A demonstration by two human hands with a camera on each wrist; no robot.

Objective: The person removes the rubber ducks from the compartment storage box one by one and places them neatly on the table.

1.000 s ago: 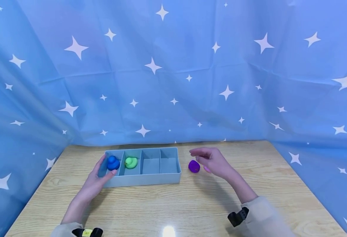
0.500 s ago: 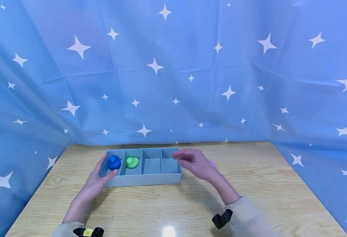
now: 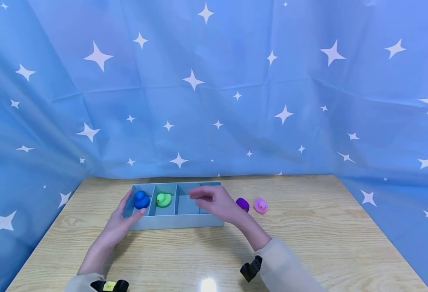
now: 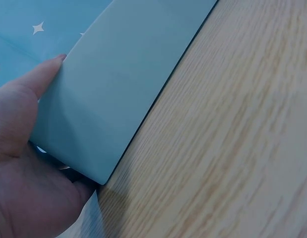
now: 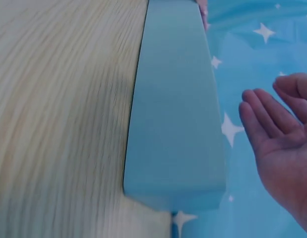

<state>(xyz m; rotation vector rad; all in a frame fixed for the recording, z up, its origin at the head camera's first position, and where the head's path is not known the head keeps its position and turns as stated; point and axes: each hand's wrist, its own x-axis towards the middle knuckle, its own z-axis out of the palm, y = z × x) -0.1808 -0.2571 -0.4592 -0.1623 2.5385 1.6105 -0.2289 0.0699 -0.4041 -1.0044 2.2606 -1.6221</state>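
A pale blue tray point(image 3: 177, 221) divided into several compartments lies on the table. My left hand point(image 3: 116, 227) holds its left end, thumb on the front rim and fingers around the end wall. A blue rubber duck point(image 3: 142, 200) sits in the leftmost compartment, with a light green rubber duck point(image 3: 164, 200) beside it in the second. Over the two right compartments hovers my right hand point(image 3: 216, 202), with nothing visible in its fingers; in the right wrist view the same hand point(image 5: 282, 139) has fairly straight fingers. It hides part of the rightmost compartment.
Right of the tray, a rounded purple toy point(image 3: 242, 204) is partly covered by my right wrist. A pink rubber duck point(image 3: 261, 206) stands beside it on the wooden table point(image 3: 327, 227). A blue star-patterned cloth point(image 3: 214, 101) hangs behind and at both sides.
My right hand has moved left, from above the purple toy to over the tray's right compartments. The purple toy and pink duck are uncovered more. My left hand keeps its place on the tray.
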